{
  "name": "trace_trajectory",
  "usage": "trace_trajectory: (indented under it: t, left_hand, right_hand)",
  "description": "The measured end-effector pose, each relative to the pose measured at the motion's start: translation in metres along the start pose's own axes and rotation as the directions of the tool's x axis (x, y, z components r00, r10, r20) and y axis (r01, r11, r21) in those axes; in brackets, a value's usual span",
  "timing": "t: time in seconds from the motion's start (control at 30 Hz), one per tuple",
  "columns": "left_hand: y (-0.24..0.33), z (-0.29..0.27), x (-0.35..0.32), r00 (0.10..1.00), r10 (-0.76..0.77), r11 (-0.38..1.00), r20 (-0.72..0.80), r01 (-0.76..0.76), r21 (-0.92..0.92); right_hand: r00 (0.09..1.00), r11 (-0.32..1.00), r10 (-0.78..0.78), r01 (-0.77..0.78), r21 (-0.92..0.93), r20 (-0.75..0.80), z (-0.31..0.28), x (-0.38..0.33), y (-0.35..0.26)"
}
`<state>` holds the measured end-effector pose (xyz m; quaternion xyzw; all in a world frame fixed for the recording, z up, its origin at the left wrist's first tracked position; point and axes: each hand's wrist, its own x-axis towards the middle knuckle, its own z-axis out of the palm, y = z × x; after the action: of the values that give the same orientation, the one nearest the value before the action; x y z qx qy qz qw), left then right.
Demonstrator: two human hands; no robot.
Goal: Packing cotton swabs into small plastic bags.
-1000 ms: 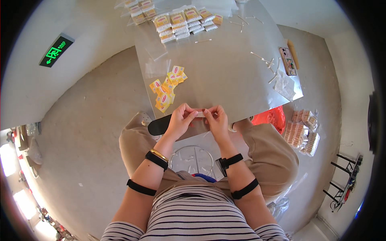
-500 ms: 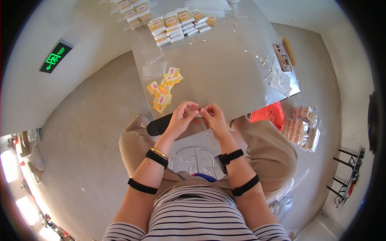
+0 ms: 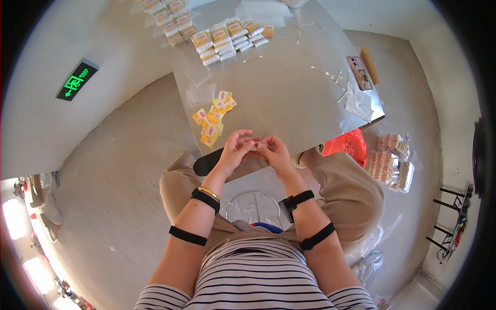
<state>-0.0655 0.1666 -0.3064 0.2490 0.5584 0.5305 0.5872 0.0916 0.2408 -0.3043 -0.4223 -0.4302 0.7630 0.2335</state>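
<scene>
The tabletop (image 3: 279, 95) looks like smooth grey metal with a soft sheen. On it I see yellow cards (image 3: 212, 123) of flat, smooth paper and bundled swab packs (image 3: 219, 37) in glossy clear plastic. The small pale piece (image 3: 252, 148) being held is too hidden for me to tell its material. The red bag (image 3: 351, 147) is thin, shiny, crinkled plastic; the trousers (image 3: 349, 204) are matt cloth, the bracelet (image 3: 208, 194) polished gold-coloured metal, the floor (image 3: 119, 144) dull like concrete.
</scene>
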Motion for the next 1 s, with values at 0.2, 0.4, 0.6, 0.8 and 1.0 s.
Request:
trace_trajectory:
  t: [0.2, 0.4, 0.6, 0.8, 1.0]
  left_hand:
    - [-0.008, -0.001, -0.012, 0.993, -0.053, 0.997, -0.103, 0.058, 0.046]
    - [0.032, 0.016, -0.077, 0.944, -0.319, 0.829, -0.087, 0.234, -0.508]
    - [0.122, 0.07, -0.16, 0.959, 0.281, 0.894, -0.02, -0.269, -0.359]
    - [0.156, 0.103, -0.22, 0.702, 0.68, 0.671, 0.21, -0.712, 0.209]
    - [0.169, 0.126, -0.25, 0.551, 0.748, 0.46, 0.371, -0.833, 0.309]
  right_hand:
    - [0.999, 0.993, 0.054, -0.054, 0.108, 0.002, -0.004, -0.005, 0.002]
    - [0.929, 0.931, -0.341, 0.355, -0.084, 0.145, 0.021, -0.071, -0.054]
    - [0.739, 0.699, -0.535, 0.66, -0.278, 0.41, 0.019, -0.154, -0.099]
    - [0.81, 0.9, -0.382, 0.435, -0.02, 0.445, 0.03, -0.222, -0.122]
    - [0.788, 0.906, -0.39, 0.422, 0.045, 0.477, 0.019, -0.247, -0.122]
